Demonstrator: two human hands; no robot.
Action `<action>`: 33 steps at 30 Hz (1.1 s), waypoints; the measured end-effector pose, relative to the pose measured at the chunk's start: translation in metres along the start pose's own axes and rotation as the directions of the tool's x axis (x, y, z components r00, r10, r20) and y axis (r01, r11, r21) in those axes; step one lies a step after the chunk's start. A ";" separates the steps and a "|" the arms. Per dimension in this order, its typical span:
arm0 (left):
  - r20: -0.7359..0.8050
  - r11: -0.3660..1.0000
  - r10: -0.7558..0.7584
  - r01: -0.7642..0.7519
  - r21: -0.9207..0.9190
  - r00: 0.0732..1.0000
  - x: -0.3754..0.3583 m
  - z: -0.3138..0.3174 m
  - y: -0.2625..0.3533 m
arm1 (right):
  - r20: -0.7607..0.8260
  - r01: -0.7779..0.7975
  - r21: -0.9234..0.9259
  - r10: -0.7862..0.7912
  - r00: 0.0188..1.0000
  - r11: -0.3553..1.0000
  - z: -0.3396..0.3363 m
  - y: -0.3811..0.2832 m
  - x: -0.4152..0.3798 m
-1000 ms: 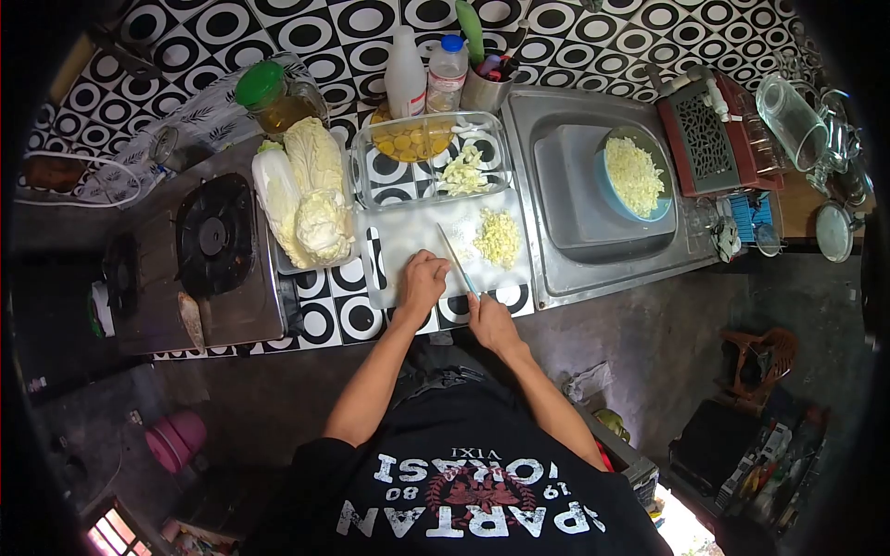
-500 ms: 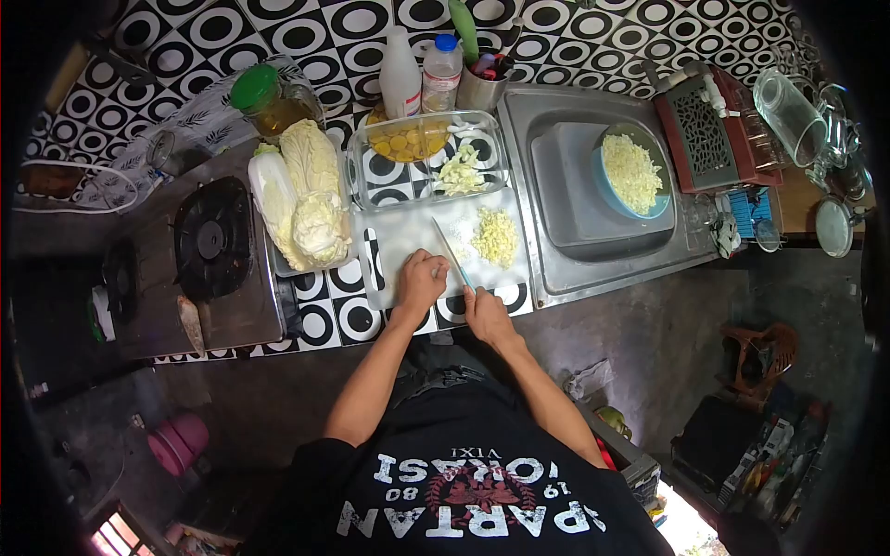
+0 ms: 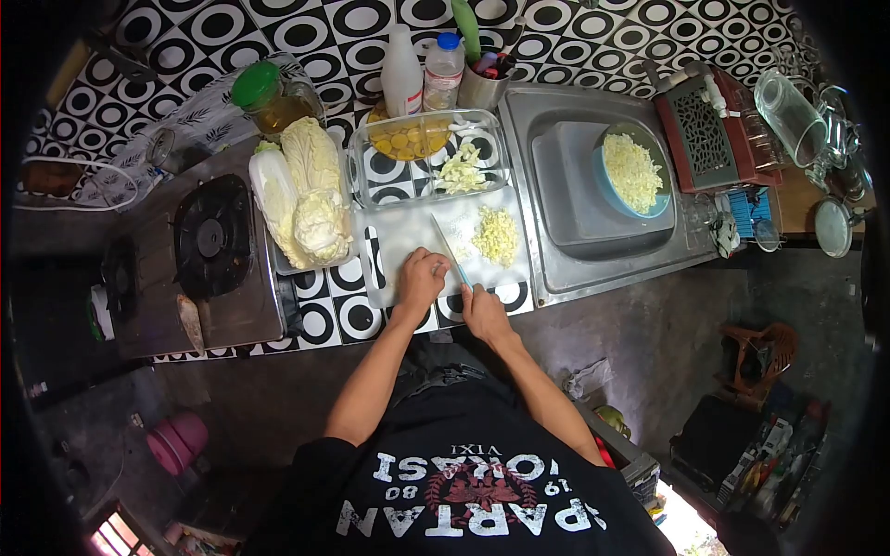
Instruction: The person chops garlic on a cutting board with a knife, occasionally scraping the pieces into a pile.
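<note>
My right hand (image 3: 484,310) is closed on the handle of a knife (image 3: 449,243), whose blade points up and left over a translucent cutting board (image 3: 399,238). Beside the blade, my left hand (image 3: 422,276) rests on the board with its fingers curled; what they hold, if anything, is hidden. Small pale pieces lie around the blade. To its right sits a pile of chopped pale-yellow pieces (image 3: 496,235). Behind the board, a clear glass dish (image 3: 360,185) contains larger cut pieces (image 3: 462,172).
Napa cabbages (image 3: 311,185) fill a container on the left, beside a gas stove (image 3: 250,296). Bottles (image 3: 401,79) stand behind the dish. On the right, a blue bowl (image 3: 604,185) of chopped pieces sits in the metal sink (image 3: 547,278).
My right hand and the knife have shifted very slightly left. Both hands keep nearly the same pose.
</note>
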State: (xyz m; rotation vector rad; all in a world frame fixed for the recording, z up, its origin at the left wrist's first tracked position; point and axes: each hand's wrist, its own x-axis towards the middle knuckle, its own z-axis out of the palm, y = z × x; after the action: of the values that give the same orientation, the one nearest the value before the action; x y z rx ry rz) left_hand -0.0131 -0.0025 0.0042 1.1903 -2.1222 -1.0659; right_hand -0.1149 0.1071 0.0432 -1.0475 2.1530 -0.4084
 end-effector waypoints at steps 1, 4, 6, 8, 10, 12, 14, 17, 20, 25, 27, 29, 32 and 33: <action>-0.002 1.000 -0.002 0.002 -0.001 1.000 0.000 0.000 0.000 | 0.002 0.002 -0.002 -0.002 1.000 1.000 0.001 0.003 -0.001; 0.000 1.000 -0.011 0.011 -0.007 1.000 -0.001 0.000 0.000 | 0.019 0.016 0.036 -0.016 1.000 0.999 0.001 0.011 -0.016; -0.006 1.000 -0.001 0.001 -0.003 1.000 -0.001 0.001 0.000 | 0.064 -0.050 0.052 0.046 0.997 0.997 -0.002 0.011 -0.027; -0.011 1.000 0.013 -0.013 0.001 1.000 -0.001 0.001 -0.001 | 0.050 -0.070 0.037 0.068 0.996 0.997 0.003 0.012 -0.029; -0.011 0.999 0.034 -0.034 0.005 0.999 -0.001 0.002 -0.003 | 0.029 -0.095 0.027 0.094 0.995 0.995 0.005 0.010 -0.027; 0.001 0.998 0.046 -0.046 0.048 0.999 -0.001 0.002 -0.004 | 0.002 -0.075 -0.016 0.075 0.997 0.997 0.006 0.007 -0.019; -0.006 0.997 0.054 -0.054 0.051 0.999 -0.003 0.002 -0.004 | -0.008 -0.073 -0.005 0.073 0.997 0.997 0.003 0.003 -0.012; -0.017 0.997 0.060 -0.059 0.055 0.998 -0.002 0.003 -0.004 | -0.017 -0.061 0.010 0.061 0.998 0.998 -0.002 0.000 -0.009; -0.028 0.997 0.058 -0.057 0.051 0.998 -0.003 0.003 -0.004 | 0.062 -0.049 0.051 0.046 0.997 0.998 -0.010 0.005 -0.016; -0.029 0.999 0.029 -0.028 0.033 0.999 -0.003 0.001 -0.001 | 0.070 -0.117 0.034 0.114 0.991 0.993 -0.005 0.009 -0.033; -0.010 0.999 0.030 -0.030 0.022 0.999 -0.003 0.002 -0.002 | 0.063 -0.116 0.002 0.115 0.991 0.993 0.003 0.010 -0.028; -0.013 0.999 0.030 -0.030 0.016 0.999 -0.003 0.003 -0.004 | 0.049 -0.117 -0.026 0.118 0.992 0.993 0.009 0.010 -0.021; -0.013 0.999 0.037 -0.037 0.011 0.999 -0.003 0.004 -0.002 | -0.038 -0.035 -0.036 0.034 0.999 0.999 0.004 0.005 -0.009; -0.012 0.999 0.040 -0.040 0.014 0.999 -0.003 0.002 -0.001 | -0.027 -0.033 -0.029 0.032 0.999 0.999 0.001 0.003 -0.007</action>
State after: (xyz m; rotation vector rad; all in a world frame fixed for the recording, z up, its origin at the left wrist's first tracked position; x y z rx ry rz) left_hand -0.0120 0.0007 0.0019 1.1524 -2.1380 -1.0260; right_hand -0.1128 0.1146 0.0446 -1.0269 2.2030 -0.3787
